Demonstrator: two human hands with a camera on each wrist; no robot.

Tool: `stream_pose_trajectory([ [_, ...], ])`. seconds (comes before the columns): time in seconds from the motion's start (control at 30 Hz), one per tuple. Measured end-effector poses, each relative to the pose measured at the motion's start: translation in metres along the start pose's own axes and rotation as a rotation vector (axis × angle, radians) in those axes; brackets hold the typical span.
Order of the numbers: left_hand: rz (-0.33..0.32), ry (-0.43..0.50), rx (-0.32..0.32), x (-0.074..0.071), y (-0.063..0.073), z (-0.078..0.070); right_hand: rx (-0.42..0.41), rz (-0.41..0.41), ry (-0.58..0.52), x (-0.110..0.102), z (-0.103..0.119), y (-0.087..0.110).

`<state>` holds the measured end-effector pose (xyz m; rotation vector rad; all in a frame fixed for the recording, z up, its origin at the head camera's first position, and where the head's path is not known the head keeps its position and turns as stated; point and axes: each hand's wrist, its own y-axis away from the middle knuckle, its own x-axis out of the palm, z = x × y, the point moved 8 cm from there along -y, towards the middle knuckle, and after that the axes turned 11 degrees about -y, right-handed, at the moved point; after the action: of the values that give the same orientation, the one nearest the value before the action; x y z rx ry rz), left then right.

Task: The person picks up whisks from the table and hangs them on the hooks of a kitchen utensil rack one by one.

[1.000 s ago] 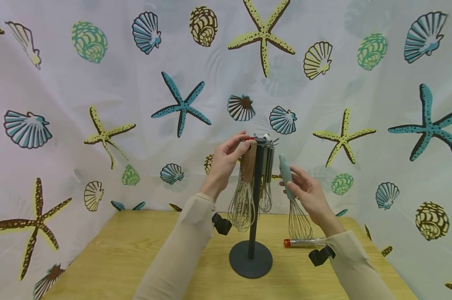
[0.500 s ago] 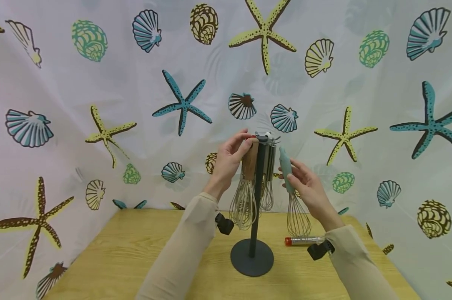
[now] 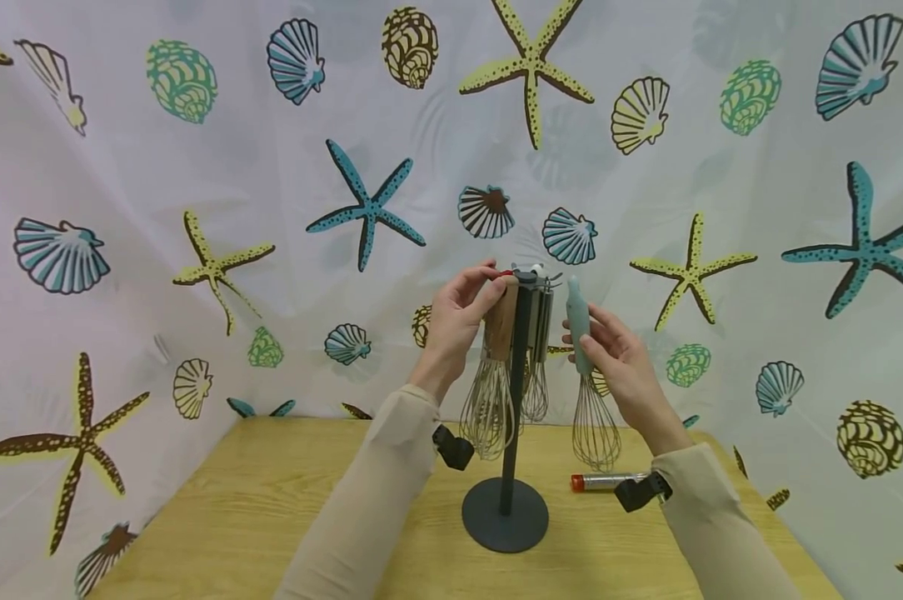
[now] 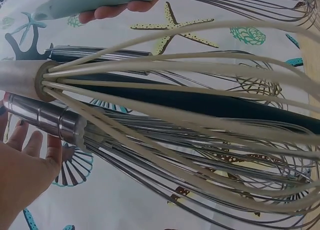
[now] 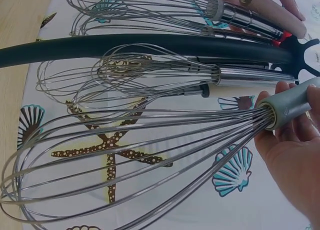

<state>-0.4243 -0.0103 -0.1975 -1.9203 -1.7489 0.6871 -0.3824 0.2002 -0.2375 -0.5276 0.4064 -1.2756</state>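
Note:
A black countertop stand (image 3: 521,375) carries several whisks around its hooked top. My left hand (image 3: 454,321) is at the top left of the stand, its thumb over the upper end of a wooden-handled whisk (image 3: 500,325). In the left wrist view, its fingers curl behind a metal-handled whisk (image 4: 42,121) with red at its end. My right hand (image 3: 622,362) grips a whisk with a pale blue-green handle (image 3: 577,321) and holds it upright, wires down, right of the stand. The handle's tip is close to the hooks, with visible space between them.
Below my right hand, a red-ended tube-like item (image 3: 600,482) lies on the wooden table (image 3: 271,483), partly hidden by the wrist camera. Metal-handled whisks (image 5: 250,76) hang on the stand's right side. Behind stands a shell-patterned curtain (image 3: 421,108).
My right hand has raised the pale blue-green whisk slightly and turned it more upright. My left hand stays at the stand's top. The view has shifted a little.

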Motion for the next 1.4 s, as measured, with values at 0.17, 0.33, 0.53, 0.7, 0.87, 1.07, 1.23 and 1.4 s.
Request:
stream_pose_trajectory([
  [0.17, -0.01, 0.015, -0.016, 0.0, 0.0, 0.001, 0.012, -0.007, 0.002, 0.004, 0.003, -0.002],
  [0.33, 0.012, 0.024, -0.029, 0.003, 0.001, 0.0, 0.006, -0.01, 0.001, 0.009, 0.005, -0.003],
  [0.53, 0.009, 0.019, -0.043, 0.005, 0.0, 0.0, 0.011, -0.021, 0.001, 0.01, 0.003, -0.006],
  [0.7, 0.003, 0.037, -0.034, 0.005, 0.0, 0.001, 0.022, -0.021, 0.018, 0.011, 0.001, -0.009],
  [0.87, 0.008, 0.051, -0.018, 0.004, 0.0, 0.002, 0.053, -0.024, 0.031, 0.016, -0.002, -0.011],
  [1.07, 0.012, 0.034, -0.003, 0.001, 0.002, 0.001, 0.072, -0.03, 0.02, 0.021, -0.005, -0.012],
  [1.23, -0.006, 0.031, 0.004, 0.0, 0.003, 0.0, 0.071, -0.039, 0.021, 0.025, -0.008, -0.013],
  [1.4, -0.025, 0.015, 0.016, -0.001, 0.006, -0.001, 0.086, -0.064, 0.04, 0.025, -0.015, -0.011],
])
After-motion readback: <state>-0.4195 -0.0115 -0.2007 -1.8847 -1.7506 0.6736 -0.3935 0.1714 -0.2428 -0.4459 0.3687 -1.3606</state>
